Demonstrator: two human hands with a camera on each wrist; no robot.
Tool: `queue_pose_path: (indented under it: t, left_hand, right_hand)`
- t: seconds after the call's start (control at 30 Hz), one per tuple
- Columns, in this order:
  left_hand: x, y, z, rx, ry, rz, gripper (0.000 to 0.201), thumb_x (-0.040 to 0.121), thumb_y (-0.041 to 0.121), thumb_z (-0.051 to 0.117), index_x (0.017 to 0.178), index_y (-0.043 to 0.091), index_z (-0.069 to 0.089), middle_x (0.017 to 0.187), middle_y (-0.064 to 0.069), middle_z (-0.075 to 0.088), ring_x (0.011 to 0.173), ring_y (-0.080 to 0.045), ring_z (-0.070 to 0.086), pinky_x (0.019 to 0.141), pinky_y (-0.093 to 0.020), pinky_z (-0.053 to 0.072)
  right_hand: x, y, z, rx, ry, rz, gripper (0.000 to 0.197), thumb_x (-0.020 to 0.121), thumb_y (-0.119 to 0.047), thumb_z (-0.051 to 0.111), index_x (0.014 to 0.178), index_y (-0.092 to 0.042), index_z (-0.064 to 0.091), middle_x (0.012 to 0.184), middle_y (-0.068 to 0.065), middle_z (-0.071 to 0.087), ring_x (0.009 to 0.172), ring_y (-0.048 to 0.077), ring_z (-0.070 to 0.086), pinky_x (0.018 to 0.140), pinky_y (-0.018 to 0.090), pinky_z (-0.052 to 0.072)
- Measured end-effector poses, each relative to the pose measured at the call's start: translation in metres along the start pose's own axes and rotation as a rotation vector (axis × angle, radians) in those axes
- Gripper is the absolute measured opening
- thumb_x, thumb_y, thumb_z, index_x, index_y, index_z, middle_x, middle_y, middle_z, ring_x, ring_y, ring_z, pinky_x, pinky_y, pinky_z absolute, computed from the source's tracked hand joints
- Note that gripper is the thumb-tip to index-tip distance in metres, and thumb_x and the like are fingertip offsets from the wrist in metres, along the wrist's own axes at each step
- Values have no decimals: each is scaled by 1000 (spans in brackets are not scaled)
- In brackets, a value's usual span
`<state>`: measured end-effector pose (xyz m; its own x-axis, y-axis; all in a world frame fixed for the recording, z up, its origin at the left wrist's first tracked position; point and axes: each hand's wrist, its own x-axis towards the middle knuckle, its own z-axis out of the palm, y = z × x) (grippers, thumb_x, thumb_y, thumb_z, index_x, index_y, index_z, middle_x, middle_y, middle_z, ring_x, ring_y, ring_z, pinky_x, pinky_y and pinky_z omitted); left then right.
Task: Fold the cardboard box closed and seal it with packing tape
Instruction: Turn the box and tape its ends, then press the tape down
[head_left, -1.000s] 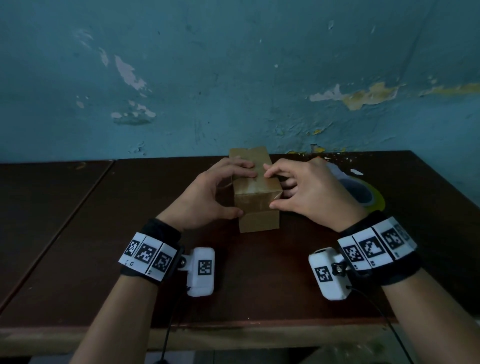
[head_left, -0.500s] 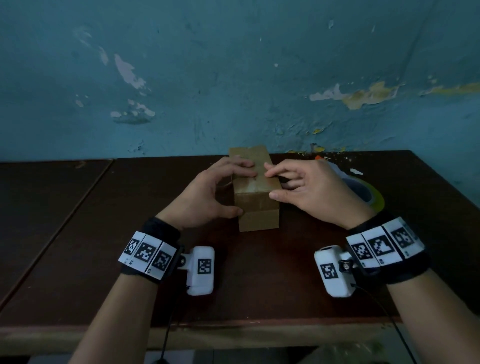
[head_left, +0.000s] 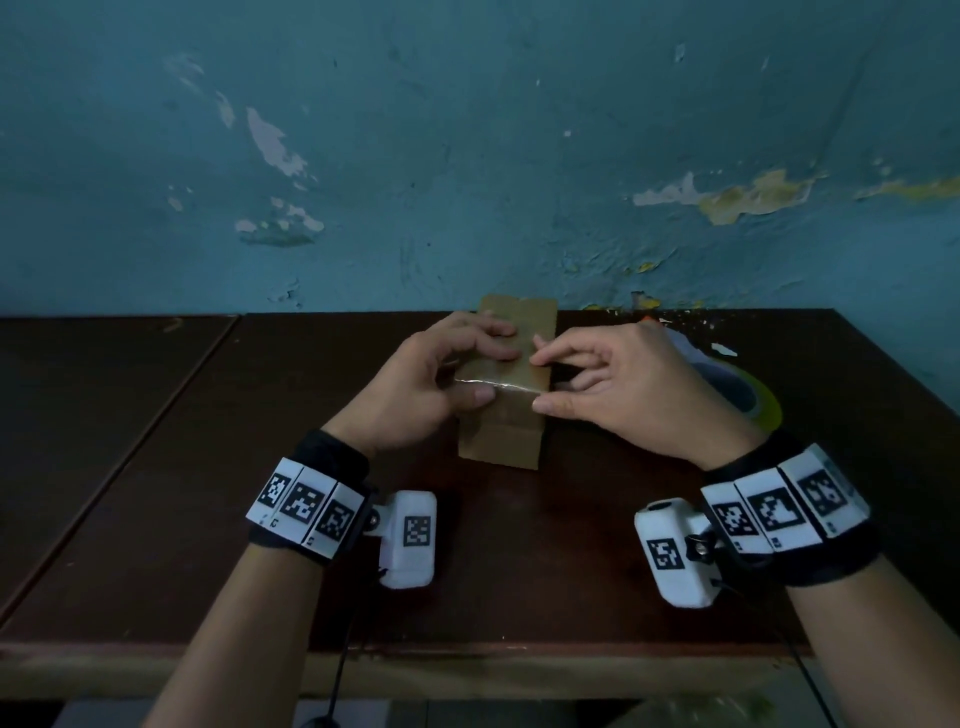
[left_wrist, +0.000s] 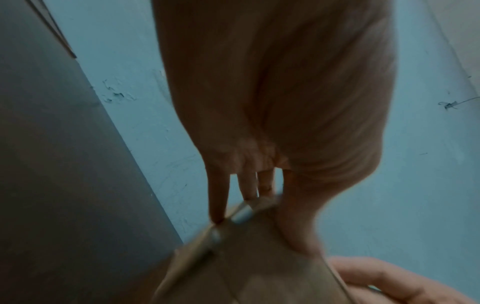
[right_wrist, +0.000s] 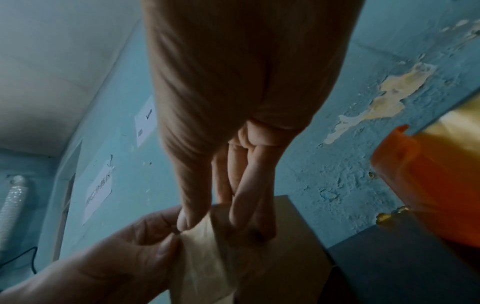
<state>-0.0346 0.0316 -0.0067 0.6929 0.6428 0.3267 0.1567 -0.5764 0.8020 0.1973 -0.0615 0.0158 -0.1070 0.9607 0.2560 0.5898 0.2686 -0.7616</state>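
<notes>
We find the left hand gripping the cardboard box at its left side, fingers over the top, thumb on the near face. The right hand pinches a strip of clear tape stretched across the box top. The box stands closed mid-table, between both hands. We judge the sealing step under way; the next move calls for pressing the strip flat and smoothing its ends down the sides without creasing. The right wrist view shows the pale tape held between thumb and fingers and an orange dispenser nearby. The head view shows only a yellow-rimmed tape roll behind the right hand.
</notes>
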Motion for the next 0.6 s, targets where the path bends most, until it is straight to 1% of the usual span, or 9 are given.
queue_pose_path:
  t: [0.07,0.13,0.2,0.27,0.33,0.4,0.43,0.5,0.6]
  left_hand:
    - [-1,0,-4,-26,-28,-15,40,89,-10,64,121,11,71,147,2,55,145,-10,42,120,-41,36]
    - [-2,3,-6,-43,-27,-35,37,87,-3,65,120,12,72,147,4,55,144,-9,43,120,-46,36]
    - [-4,8,-6,-67,1,-63,36,84,16,72,120,14,72,145,5,55,138,-9,48,115,-44,42]
    - [-4,14,-3,-59,48,-108,51,79,42,76,125,21,68,143,6,52,131,-8,53,110,-40,48]
    - [-1,18,4,95,101,-162,74,68,68,74,130,28,61,136,7,47,125,-8,51,106,-33,49]
    - [1,21,12,321,109,-209,95,56,81,74,134,30,54,129,6,40,123,-12,45,104,-30,47]
    - [3,22,15,394,108,-213,101,53,82,74,136,29,52,127,5,38,122,-14,43,102,-29,46]
    - [4,19,17,447,151,-187,99,54,81,73,134,26,53,123,4,39,117,-15,45,96,-28,47]
    - [5,15,12,444,198,-168,74,63,67,75,123,28,58,118,4,42,112,-17,45,92,-31,48]
  right_hand:
    - [-1,-4,1,-5,-7,-4,41,77,-22,88,116,-17,76,133,4,68,91,3,76,83,30,63]
    - [-1,-6,3,-27,5,-20,37,80,-22,87,114,-16,76,126,5,72,85,3,77,82,32,64]
    - [-1,-7,4,-43,28,-25,33,82,-21,85,114,-15,76,117,4,76,84,3,77,79,31,64]
    - [-1,-8,3,-49,52,-33,30,84,-19,83,113,-15,77,110,0,78,84,2,76,77,29,64]
    - [-1,-9,1,-44,72,-48,28,85,-19,82,112,-14,77,111,-2,77,86,3,76,77,29,64]
    - [-1,-11,0,-14,89,-49,24,86,-18,81,110,-14,77,109,-3,77,87,4,76,78,29,64]
    - [-1,-11,-1,-2,100,-48,23,87,-17,80,109,-14,77,106,-3,78,87,4,76,79,28,63]
    - [-1,-12,-2,-2,129,-54,19,88,-16,79,107,-12,78,99,-3,78,86,5,75,79,28,63]
    - [-2,-9,-4,-45,236,-50,15,89,-16,77,104,-14,77,95,-5,77,87,4,74,79,29,63]
